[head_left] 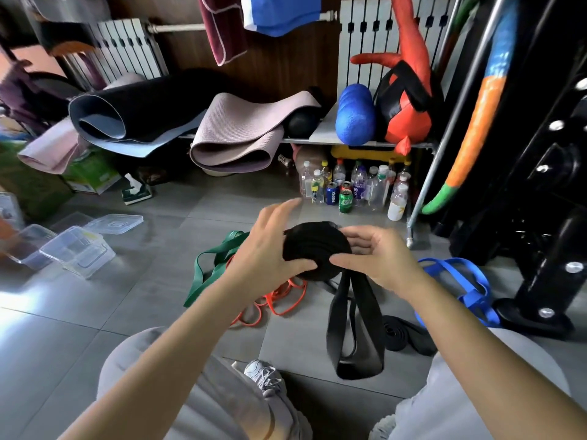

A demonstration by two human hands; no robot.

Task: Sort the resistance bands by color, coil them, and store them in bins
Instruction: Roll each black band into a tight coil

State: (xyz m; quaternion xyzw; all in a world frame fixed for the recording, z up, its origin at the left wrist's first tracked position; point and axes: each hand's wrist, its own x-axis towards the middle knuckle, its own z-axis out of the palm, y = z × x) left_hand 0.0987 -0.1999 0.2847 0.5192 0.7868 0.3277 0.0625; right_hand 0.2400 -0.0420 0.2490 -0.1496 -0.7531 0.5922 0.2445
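A black resistance band [313, 249] is wound into a thick coil held in the air between both hands, its loose tail [355, 331] hanging down to the floor. My left hand [270, 249] holds the coil's left side with the thumb pressed on its front and the fingers stretched up behind. My right hand [378, 255] grips the right side, thumb on the front. On the floor lie a green band [209, 265], an orange band [279, 300], a blue band [460, 281] and another black band [403, 335].
Clear plastic bins [76, 249] and a loose lid [114, 223] sit on the grey tile floor at the left. Bottles and cans [355, 188] stand under a shelf holding rolled mats [228, 134]. A black machine frame [546, 217] fills the right. My knees are at the bottom.
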